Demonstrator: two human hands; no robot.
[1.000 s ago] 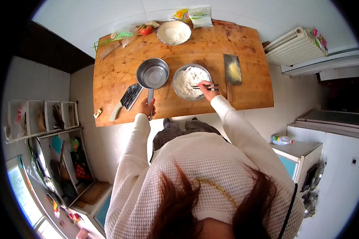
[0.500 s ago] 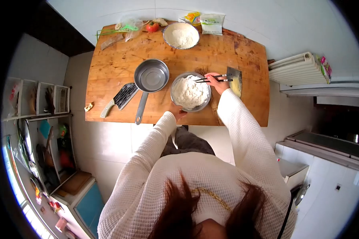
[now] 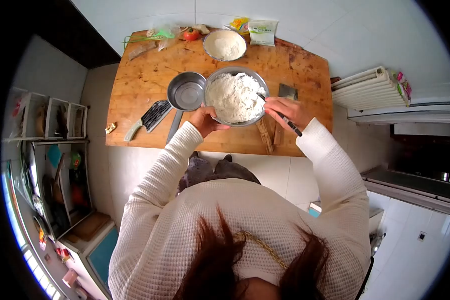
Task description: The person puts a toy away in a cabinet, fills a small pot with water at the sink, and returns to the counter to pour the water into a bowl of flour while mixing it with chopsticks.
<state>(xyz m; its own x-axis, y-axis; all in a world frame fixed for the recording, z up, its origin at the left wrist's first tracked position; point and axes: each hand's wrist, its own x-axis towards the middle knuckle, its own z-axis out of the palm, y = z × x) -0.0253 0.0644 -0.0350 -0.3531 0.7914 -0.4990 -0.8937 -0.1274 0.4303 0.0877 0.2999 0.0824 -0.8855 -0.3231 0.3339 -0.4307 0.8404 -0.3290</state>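
My left hand [image 3: 205, 121] grips the near left side of a metal bowl [image 3: 258, 76], its fingers partly hidden beneath. White flour [image 3: 232, 97] with loose lumps fills much of that bowl. Dark chopsticks [image 3: 293, 128] are closed in my right hand [image 3: 289, 111] at the bowl's right rim, their tips in the flour. Just left of the bowl stands a grey saucepan [image 3: 186, 91], its handle pointing towards me and partly behind my left wrist. Farther left lies a cleaver [image 3: 155, 116] with a pale handle.
At the back of the wooden table [image 3: 145, 80] stand an enamel bowl [image 3: 225, 46] of flour, a tomato [image 3: 190, 34], plastic bags [image 3: 167, 35] and a white packet [image 3: 262, 32]. A whisk-like bundle of sticks [image 3: 265, 135] and a dark flat piece [image 3: 288, 92] lie to the right.
The flour bowl looks larger, raised towards me, with my left hand higher on its side. The chopsticks have swung from lying level to slanting down into the flour.
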